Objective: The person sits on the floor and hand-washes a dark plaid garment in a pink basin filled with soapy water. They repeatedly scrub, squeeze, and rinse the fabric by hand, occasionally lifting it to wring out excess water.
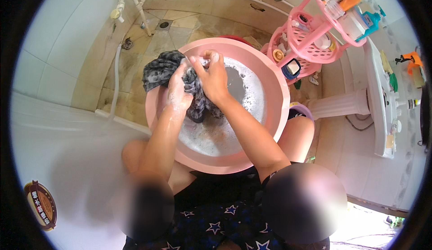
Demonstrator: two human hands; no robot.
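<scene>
A wet, dark grey patterned garment (163,68) is bunched up at the far left side of a large pink plastic basin (280,98). Part of it hangs over the rim, and its lower end trails into foamy water (251,104). My left hand (177,86), streaked with suds, grips the cloth from the left. On the other side, my right hand (215,77) holds the same cloth with bent fingers, its fingertips close to my left thumb. White lather shows between the two hands. The fingers partly hide the cloth there.
A pink plastic shelf rack (305,44) with bottles and toiletries stands beyond the basin at right. Near it are a white pedestal sink (341,104) and a purple tub (302,109). A floor drain (164,25) and white pipe (117,77) lie at far left. A white appliance (77,169) flanks me at left.
</scene>
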